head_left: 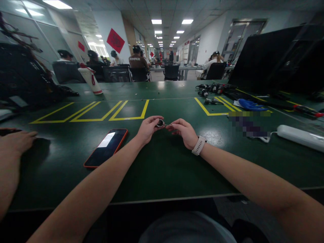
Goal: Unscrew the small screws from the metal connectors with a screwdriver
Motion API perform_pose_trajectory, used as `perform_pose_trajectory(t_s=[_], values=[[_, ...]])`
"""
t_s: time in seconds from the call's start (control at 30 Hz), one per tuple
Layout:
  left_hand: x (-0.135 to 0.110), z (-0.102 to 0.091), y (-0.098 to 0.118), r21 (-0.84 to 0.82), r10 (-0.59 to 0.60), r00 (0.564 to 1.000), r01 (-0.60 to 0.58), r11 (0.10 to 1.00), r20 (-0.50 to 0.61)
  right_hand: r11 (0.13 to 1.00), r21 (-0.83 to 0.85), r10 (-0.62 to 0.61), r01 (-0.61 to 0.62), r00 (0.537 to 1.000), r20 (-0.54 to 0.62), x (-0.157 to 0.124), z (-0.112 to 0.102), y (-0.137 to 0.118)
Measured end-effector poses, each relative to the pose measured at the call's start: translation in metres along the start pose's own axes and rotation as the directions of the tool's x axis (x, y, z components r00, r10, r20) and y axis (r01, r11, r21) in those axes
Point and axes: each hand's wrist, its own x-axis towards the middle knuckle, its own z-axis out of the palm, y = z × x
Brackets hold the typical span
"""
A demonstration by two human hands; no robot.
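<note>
Over the middle of the green table, my left hand (149, 129) is closed around a small round part (160, 123) with a dark inside and a shiny metal rim. Facing it, my right hand (184, 132) pinches a thin metal rod (167, 125), whose far end reaches the rim of the round part. Whether the rod is inside the part or only touches it, I cannot tell. A light watch band sits on my right wrist. Beside my left forearm lies a phone (107, 148) in an orange case.
Another person's hand (17, 141) rests at the left edge. Yellow tape outlines (129, 118) mark the green table (162, 172). Toward the back right lie dark metal parts (211, 88), blue gloves (250, 104) and a white power strip (300, 136). A white cup (91, 81) stands back left.
</note>
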Motion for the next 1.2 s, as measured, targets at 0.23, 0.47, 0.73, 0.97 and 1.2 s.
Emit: perform_pose_trajectory(t_s=[0.23, 0.47, 0.73, 0.97, 1.2], values=[[0.0013, -0.0006, 0.001, -0.033, 0.024, 0.999, -0.024, 0.999, -0.022, 0.996, -0.038, -0.078, 0.078, 0.997, 0.021, -0.0033, 0.0019, -0.002], [0.0, -0.0014, 0.0004, 0.002, -0.005, 1.0, 0.005, 1.0, -0.009, 0.986, -0.114, -0.118, 0.119, 0.993, 0.015, -0.0054, 0.0042, -0.0016], [0.0019, -0.003, 0.0005, -0.042, 0.016, 1.0, -0.016, 0.999, -0.011, 1.0, 0.009, -0.013, 0.013, 0.999, 0.032, -0.0005, -0.0002, -0.0015], [0.0018, -0.0015, 0.0013, -0.073, 0.02, 0.999, -0.022, 0.997, -0.026, 1.0, 0.004, -0.018, 0.018, 1.0, 0.018, 0.0006, -0.0006, -0.002], [0.002, -0.0014, 0.0008, -0.059, 0.013, 0.999, -0.016, 0.998, -0.049, 0.959, -0.202, -0.201, 0.199, 0.979, 0.007, -0.0056, 0.0033, -0.0004]])
